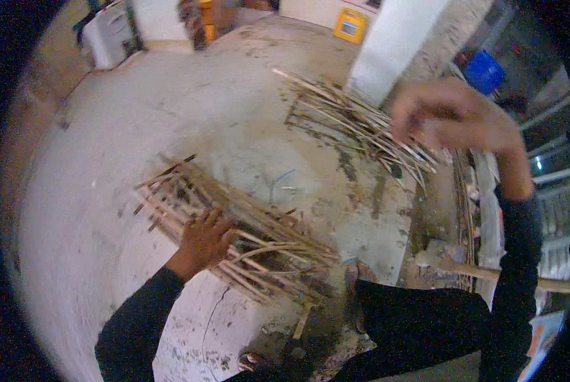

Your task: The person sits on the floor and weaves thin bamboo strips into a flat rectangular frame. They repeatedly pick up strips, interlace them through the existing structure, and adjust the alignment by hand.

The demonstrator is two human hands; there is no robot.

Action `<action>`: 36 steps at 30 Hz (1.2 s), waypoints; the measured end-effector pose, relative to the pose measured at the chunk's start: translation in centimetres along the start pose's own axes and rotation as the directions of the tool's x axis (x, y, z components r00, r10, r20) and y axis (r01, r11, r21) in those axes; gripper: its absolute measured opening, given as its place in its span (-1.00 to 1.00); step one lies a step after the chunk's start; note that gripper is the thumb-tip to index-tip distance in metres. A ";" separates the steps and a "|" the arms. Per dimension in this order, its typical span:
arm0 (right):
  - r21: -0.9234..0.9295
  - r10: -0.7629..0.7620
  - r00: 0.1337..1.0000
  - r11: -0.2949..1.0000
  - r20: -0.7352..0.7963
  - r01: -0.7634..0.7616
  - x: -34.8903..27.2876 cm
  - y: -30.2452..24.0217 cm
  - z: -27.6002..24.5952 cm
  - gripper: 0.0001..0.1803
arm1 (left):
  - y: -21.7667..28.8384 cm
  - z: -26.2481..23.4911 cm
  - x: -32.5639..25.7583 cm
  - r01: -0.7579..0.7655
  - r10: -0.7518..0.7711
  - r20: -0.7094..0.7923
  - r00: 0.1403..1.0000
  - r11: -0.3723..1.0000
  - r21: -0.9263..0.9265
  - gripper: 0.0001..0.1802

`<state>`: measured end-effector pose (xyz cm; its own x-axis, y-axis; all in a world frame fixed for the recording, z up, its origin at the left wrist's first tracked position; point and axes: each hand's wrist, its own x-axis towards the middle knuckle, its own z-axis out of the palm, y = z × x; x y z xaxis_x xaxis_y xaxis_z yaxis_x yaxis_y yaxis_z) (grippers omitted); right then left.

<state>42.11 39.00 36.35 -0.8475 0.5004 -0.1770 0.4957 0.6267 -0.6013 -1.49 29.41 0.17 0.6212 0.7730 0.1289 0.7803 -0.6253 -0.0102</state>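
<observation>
Stick frame (pixel 263 213), left of centre, sits under left hand (pixel 205 243), fingers part-spread, grip unclear, apparently being steadied; right hand (pixel 457 118), upper right, blurred, half-open, seemingly empty; next move likely needs both.

Floor (pixel 100 172) under me: pale, rough, concrete-look, w/ dark stains (pixel 377 197) R of ctr & a thin crack (pixel 214 312) lower L of ctr. Lying on it, approx mid-pic, I've got a slatted stick bundle (pixel 266 213), slanting upper L to lower R. Loose stick pile (pixel 361 121), upper R of ctr, same slant. Thin blue strand (pixel 284 176) nr ctr, btwn the two. Yellow container (pixel 352 25) upright, top R of ctr.
</observation>
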 end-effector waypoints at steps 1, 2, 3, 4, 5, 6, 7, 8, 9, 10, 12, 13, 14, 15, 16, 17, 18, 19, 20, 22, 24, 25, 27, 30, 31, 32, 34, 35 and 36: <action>-0.008 0.100 0.990 0.995 -0.096 -0.101 -0.4 3.9 -0.9 -0.62 | 0.4 -0.6 0.2 0.077 -0.075 0.039 0.996 0.995 -0.057 -0.61; -0.024 0.213 0.955 0.975 -0.205 -0.222 -1.0 8.7 -1.6 -0.62 | 0.8 -1.3 0.7 0.162 -0.155 0.077 0.985 0.982 -0.099 -0.62; -0.095 0.294 0.902 0.936 -0.315 -0.338 -2.2 13.2 -0.8 -0.60 | 1.1 -1.8 1.0 0.228 -0.219 0.084 0.972 0.966 -0.120 -0.62; -0.140 0.424 0.802 0.844 -0.420 -0.519 -3.5 17.9 0.0 -0.57 | 1.4 -2.2 1.3 0.258 -0.236 0.153 0.960 0.956 -0.142 -0.59; -0.139 0.510 0.753 0.782 -0.416 -0.607 -5.1 22.4 1.1 -0.54 | 1.4 -2.7 1.4 0.266 -0.238 0.185 0.953 0.954 -0.142 -0.55; -0.143 0.634 0.652 0.663 -0.415 -0.735 -6.4 26.8 2.3 -0.50 | 1.5 -2.8 1.7 0.262 -0.236 0.198 0.951 0.958 -0.114 -0.52; -0.239 0.686 0.643 0.598 -0.342 -0.765 -7.4 31.0 3.4 -0.49 | 1.1 -3.1 1.9 0.160 -0.131 0.201 0.971 0.978 -0.133 -0.51; -0.345 0.742 0.610 0.515 -0.280 -0.785 -8.1 34.9 4.6 -0.49 | 1.2 -3.1 1.9 0.188 -0.157 0.204 0.966 0.971 -0.144 -0.50; -0.289 0.748 0.597 0.526 -0.289 -0.800 -8.6 38.3 5.9 -0.48 | 1.1 -3.2 1.9 0.220 -0.187 0.205 0.961 0.963 -0.156 -0.50; -0.227 0.792 0.532 0.482 -0.301 -0.846 -9.0 41.3 6.7 -0.46 | 1.2 -3.3 1.8 0.274 -0.229 0.268 0.936 0.950 -0.147 -0.50; -0.226 0.785 0.443 0.382 -0.432 -0.896 -9.5 45.9 8.0 -0.40 | 1.3 -3.7 1.6 0.316 -0.260 0.280 0.924 0.932 -0.176 -0.49; -0.236 0.766 0.403 0.327 -0.501 -0.915 -9.6 47.6 8.6 -0.28 | 1.4 -3.9 1.6 0.326 -0.269 0.293 0.917 0.931 -0.165 -0.49; -0.191 0.739 0.388 0.341 -0.550 -0.921 -9.3 49.2 8.7 -0.25 | 1.5 -4.1 1.7 0.348 -0.278 0.310 0.909 0.916 -0.198 -0.49; -0.148 0.740 0.344 0.319 -0.578 -0.936 -8.7 50.4 8.8 -0.22 | 1.6 -4.3 1.9 0.350 -0.277 0.305 0.911 0.911 -0.218 -0.50; -0.111 0.733 0.305 0.303 -0.608 -0.947 -8.5 51.3 8.6 -0.18 | 1.7 -4.5 2.2 0.353 -0.276 0.302 0.913 0.904 -0.240 -0.50; -0.175 0.642 0.350 0.321 -0.682 -0.931 -7.7 52.1 8.6 -0.12 | 1.8 -4.8 2.5 0.365 -0.287 0.326 0.901 0.906 -0.212 -0.50; -0.184 0.584 0.417 0.417 -0.696 -0.890 -7.3 52.5 8.2 -0.11 | 2.0 -5.0 2.8 0.371 -0.291 0.315 0.903 0.899 -0.233 -0.50; -0.177 0.574 0.441 0.456 -0.690 -0.872 -6.5 52.8 7.9 -0.10 | 2.1 -5.3 3.1 0.390 -0.302 0.335 0.893 0.890 -0.236 -0.50; -0.169 0.565 0.463 0.495 -0.683 -0.853 -5.9 53.0 7.5 -0.09 | 2.2 -5.5 3.4 0.424 -0.321 0.379 0.868 0.876 -0.229 -0.49; -0.348 0.513 0.508 0.379 -0.691 -0.857 -4.9 53.1 6.4 -0.09 | 2.2 -5.9 3.8 0.423 -0.318 0.371 0.872 0.872 -0.246 -0.49; -0.367 0.620 0.528 0.380 -0.581 -0.849 -4.5 53.2 4.9 -0.12 | 2.3 -6.1 3.9 0.441 -0.328 0.388 0.861 0.863 -0.248 -0.48; -0.291 0.727 0.519 0.430 -0.450 -0.854 -4.6 53.4 4.0 -0.14 | 2.3 -6.1 4.0 0.400 -0.309 0.358 0.881 0.891 -0.217 -0.51; -0.175 0.763 0.551 0.524 -0.338 -0.834 -4.9 53.7 3.4 -0.22 | 2.3 -6.0 3.9 0.308 -0.254 0.293 0.922 0.939 -0.154 -0.55; -0.093 0.673 0.601 0.630 -0.430 -0.771 -6.0 54.2 4.1 -0.39 | 2.1 -5.7 3.8 0.294 -0.241 0.257 0.936 0.937 -0.190 -0.55; -0.104 0.573 0.646 0.703 -0.504 -0.704 -6.3 54.4 4.7 -0.44 | 2.1 -5.6 3.8 0.327 -0.263 0.285 0.922 0.921 -0.211 -0.53; -0.113 0.530 0.653 0.724 -0.541 -0.681 -6.6 54.6 5.3 -0.50 | 2.0 -5.5 3.8 0.347 -0.275 0.290 0.917 0.908 -0.235 -0.51; -0.136 0.510 0.634 0.708 -0.581 -0.693 -6.9 54.8 6.3 -0.56 | 2.0 -5.5 3.7 0.380 -0.296 0.305 0.905 0.885 -0.268 -0.49; -0.148 0.533 0.611 0.670 -0.585 -0.727 -7.0 54.9 6.6 -0.57 | 2.1 -5.5 3.7 0.394 -0.304 0.314 0.899 0.876 -0.277 -0.49; -0.175 0.487 0.600 0.665 -0.634 -0.726 -7.0 54.9 6.9 -0.58 | 2.0 -5.6 3.7 0.390 -0.301 0.315 0.900 0.878 -0.278 -0.49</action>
<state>73.96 65.78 -0.81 -0.1466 0.9846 0.0948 0.9780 0.1586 -0.1352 1.96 30.41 6.19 0.3474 0.9176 -0.1932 0.9072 -0.2767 0.3170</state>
